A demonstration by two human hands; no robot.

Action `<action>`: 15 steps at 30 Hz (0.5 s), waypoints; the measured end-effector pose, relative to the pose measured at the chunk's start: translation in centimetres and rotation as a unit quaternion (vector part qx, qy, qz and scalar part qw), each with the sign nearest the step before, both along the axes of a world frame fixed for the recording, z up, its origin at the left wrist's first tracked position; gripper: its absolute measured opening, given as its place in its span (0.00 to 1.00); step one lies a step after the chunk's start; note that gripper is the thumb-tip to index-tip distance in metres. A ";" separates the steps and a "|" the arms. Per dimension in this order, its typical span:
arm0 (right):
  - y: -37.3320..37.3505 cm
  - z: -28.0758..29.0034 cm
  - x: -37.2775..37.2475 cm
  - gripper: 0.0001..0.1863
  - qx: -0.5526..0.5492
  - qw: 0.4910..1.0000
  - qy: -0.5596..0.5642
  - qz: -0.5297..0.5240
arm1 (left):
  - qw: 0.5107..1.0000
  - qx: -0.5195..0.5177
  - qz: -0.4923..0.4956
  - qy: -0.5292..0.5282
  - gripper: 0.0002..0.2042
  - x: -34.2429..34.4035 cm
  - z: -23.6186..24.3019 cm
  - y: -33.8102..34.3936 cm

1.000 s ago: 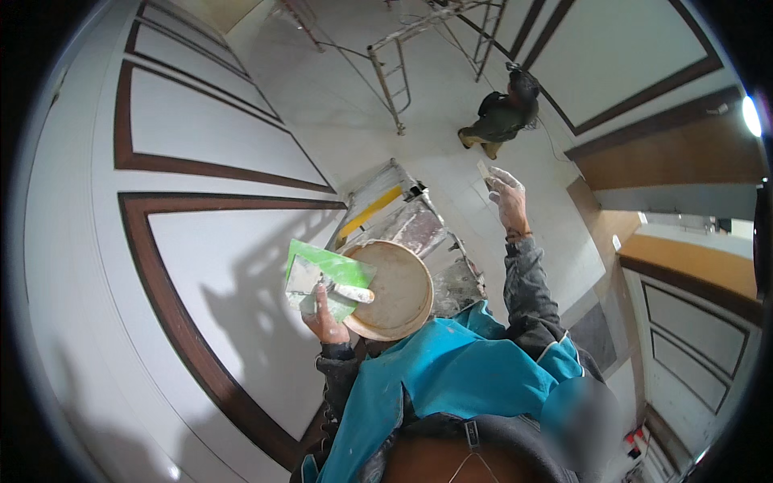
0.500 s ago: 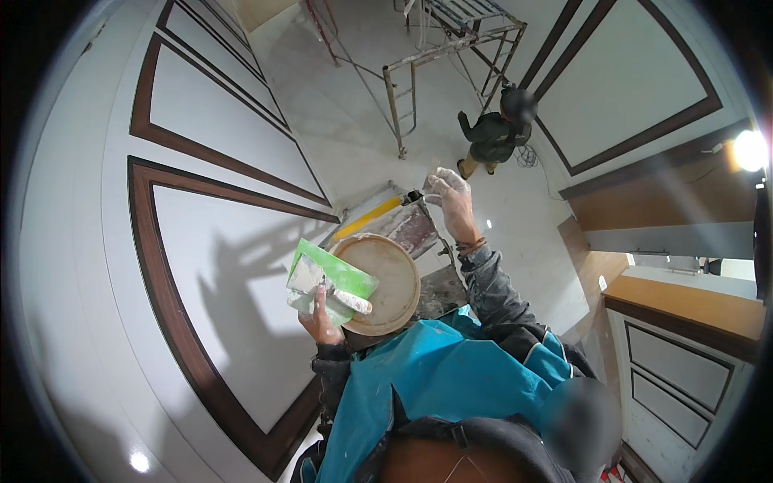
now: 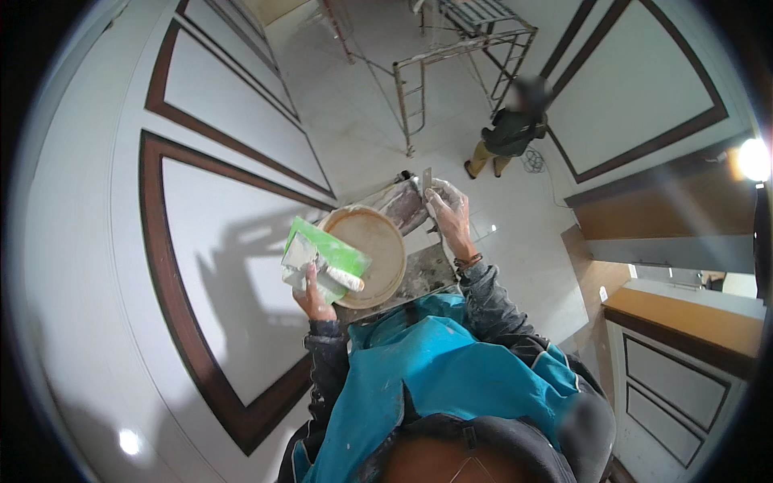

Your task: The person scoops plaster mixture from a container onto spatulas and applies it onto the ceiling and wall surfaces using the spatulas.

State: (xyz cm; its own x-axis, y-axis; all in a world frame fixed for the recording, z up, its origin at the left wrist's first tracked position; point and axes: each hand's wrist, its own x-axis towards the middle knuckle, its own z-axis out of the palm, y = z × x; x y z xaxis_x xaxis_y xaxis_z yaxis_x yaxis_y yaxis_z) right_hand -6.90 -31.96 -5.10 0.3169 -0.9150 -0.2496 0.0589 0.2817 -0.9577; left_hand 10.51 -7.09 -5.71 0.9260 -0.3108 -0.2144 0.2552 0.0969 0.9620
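My left hand [image 3: 315, 301] grips a putty knife [image 3: 345, 278] with a white-smeared handle, together with a green plastic board [image 3: 342, 253] that carries pale putty. Both are over the left side of a round, pale bucket [image 3: 403, 262] with a beige inside. Past the bucket's far right, my right hand [image 3: 452, 211], coated in white, is closed on a small flat grey blade [image 3: 427, 178] that points up. Part of the blade is hidden by the fingers.
The bucket stands on a spattered work platform [image 3: 429, 272]. White wall panels with brown trim [image 3: 189, 346] rise close on the left. Farther off, a person [image 3: 515, 133] stands by a metal scaffold [image 3: 409, 105]. A cable coil [image 3: 533, 159] lies on the floor.
My right hand has turned, and the grey blade now shows upright in it. A yellow bar beyond the bucket is out of sight. The other person has turned and shifted slightly.
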 end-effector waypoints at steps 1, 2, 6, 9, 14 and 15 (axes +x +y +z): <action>0.0 0.2 -0.2 0.14 -0.130 0.987 0.087 0.029 | 1.000 -0.005 0.013 0.001 0.23 0.0 0.3 0.0; 0.2 1.4 0.0 0.15 -0.259 0.949 0.170 0.057 | 1.000 -0.011 0.028 0.003 0.23 -0.2 0.7 -0.3; 0.0 3.2 1.4 0.17 -0.424 0.865 0.250 0.101 | 0.997 0.060 0.056 -0.011 0.20 -1.4 1.6 0.6; -1.1 3.1 2.2 0.18 -0.456 0.815 0.279 0.225 | 0.997 0.054 0.052 -0.011 0.19 -4.0 3.0 0.9; -1.7 3.0 3.3 0.16 -0.502 0.750 0.293 0.314 | 0.989 0.012 0.141 0.053 0.20 -4.9 4.4 1.3; -1.7 2.8 3.5 0.16 -0.507 0.747 0.295 0.312 | 0.987 -0.016 0.141 0.078 0.21 -4.5 3.7 2.2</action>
State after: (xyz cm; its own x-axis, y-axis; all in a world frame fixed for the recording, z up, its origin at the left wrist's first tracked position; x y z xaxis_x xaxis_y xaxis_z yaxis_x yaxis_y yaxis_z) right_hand -3.43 -33.67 -2.26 0.8691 -0.4486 0.2084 -0.2972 -0.8104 -0.5049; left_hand 5.97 -4.92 -2.02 0.9330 -0.0544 -0.3557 0.3588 0.2157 0.9081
